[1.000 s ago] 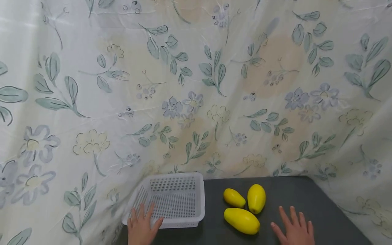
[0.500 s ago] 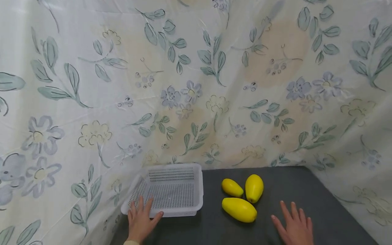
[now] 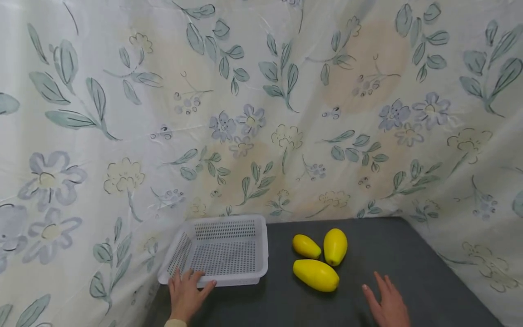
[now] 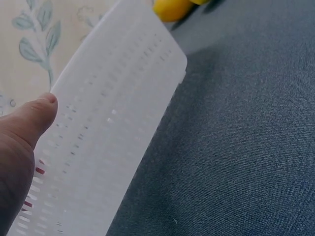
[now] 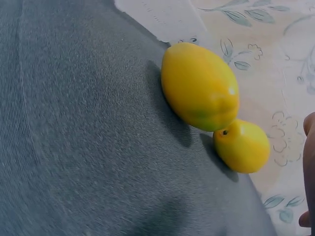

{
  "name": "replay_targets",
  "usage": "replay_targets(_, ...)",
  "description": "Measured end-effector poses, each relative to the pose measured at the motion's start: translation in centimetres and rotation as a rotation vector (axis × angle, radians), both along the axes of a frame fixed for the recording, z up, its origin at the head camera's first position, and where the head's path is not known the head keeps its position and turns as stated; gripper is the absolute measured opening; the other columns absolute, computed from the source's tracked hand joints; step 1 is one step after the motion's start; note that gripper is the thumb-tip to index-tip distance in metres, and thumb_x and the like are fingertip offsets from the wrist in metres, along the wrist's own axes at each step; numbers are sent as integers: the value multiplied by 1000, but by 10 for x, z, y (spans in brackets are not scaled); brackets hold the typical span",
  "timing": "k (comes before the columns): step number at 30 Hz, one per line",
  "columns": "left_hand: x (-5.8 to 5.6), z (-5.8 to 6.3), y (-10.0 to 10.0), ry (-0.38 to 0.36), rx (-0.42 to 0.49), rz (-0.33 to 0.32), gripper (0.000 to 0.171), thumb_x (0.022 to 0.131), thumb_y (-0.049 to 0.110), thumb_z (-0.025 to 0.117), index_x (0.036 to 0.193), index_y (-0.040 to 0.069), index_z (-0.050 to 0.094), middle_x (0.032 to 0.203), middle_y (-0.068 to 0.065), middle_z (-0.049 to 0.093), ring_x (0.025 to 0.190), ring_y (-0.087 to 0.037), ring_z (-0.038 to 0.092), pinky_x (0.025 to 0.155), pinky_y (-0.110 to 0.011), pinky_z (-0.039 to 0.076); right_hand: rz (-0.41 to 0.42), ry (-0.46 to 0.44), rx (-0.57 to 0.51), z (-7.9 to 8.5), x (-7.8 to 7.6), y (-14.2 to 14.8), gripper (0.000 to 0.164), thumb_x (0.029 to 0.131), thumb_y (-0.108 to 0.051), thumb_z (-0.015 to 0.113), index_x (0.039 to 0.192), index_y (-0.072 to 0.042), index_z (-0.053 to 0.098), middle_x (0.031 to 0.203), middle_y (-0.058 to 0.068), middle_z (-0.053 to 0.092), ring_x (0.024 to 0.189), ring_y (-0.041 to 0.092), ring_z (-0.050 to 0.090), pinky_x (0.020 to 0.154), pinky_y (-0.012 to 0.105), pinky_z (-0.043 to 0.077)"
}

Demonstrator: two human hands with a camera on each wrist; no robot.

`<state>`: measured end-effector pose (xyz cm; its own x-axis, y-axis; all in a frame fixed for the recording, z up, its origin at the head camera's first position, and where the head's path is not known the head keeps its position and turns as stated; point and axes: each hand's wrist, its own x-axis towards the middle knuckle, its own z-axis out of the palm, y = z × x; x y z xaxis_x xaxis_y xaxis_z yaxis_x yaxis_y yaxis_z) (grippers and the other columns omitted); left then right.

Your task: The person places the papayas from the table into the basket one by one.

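And the left hand (image 3: 185, 293) has just curled over the white basket (image 3: 241, 278), rim's seven o'clock, gripping, likely to steady it; yellow fruits (image 3: 316, 273) at its three, right hand (image 3: 387, 303) straight-fingered, empty, at their four

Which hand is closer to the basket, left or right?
Left: the left hand grips the basket by its near rim, toward the left corner; the right hand is apart from it, off to the right past the fruits.
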<state>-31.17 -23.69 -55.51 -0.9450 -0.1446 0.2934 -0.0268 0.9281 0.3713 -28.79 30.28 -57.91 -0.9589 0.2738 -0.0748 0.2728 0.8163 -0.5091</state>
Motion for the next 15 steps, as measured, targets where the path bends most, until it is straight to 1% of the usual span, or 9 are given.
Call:
replay_targets(2,0,0,0,8,6,2,59,81,56,77,110,5,73,123,-26,64,137,-66,32,109,-80,19,-3,13,-33,-4,0,0,91,103,-63,36,148,15,33,150,50,24,134,66,35,106,73,36)
replay_targets(4,0,0,1,12,14,2,57,82,55,77,110,5,73,123,-25,64,138,-66,32,110,-80,17,-6,14,-69,-7,0,1,88,104,-59,36,148,17,31,150,50,21,135,66,33,108,73,34)
replay_targets(9,-1,-1,2,37,10,7,56,81,53,79,109,5,73,118,-24,65,135,-63,37,109,-78,18,-33,-9,-118,-10,-1,2,99,101,-69,30,150,16,27,151,49,18,138,64,29,112,72,30)
replay_targets(11,-1,-2,2,53,-1,10,55,80,52,80,108,5,74,114,-23,65,130,-60,42,108,-75,20,-36,-3,-125,-10,-2,3,99,101,-69,28,151,16,25,152,49,18,140,64,28,112,72,30)
replay_targets(15,-1,-4,3,74,-18,11,53,79,50,81,106,6,74,108,-20,66,119,-51,48,102,-69,26,-38,18,-147,-9,-3,4,93,105,-63,27,152,17,23,153,47,18,143,63,22,115,71,27)
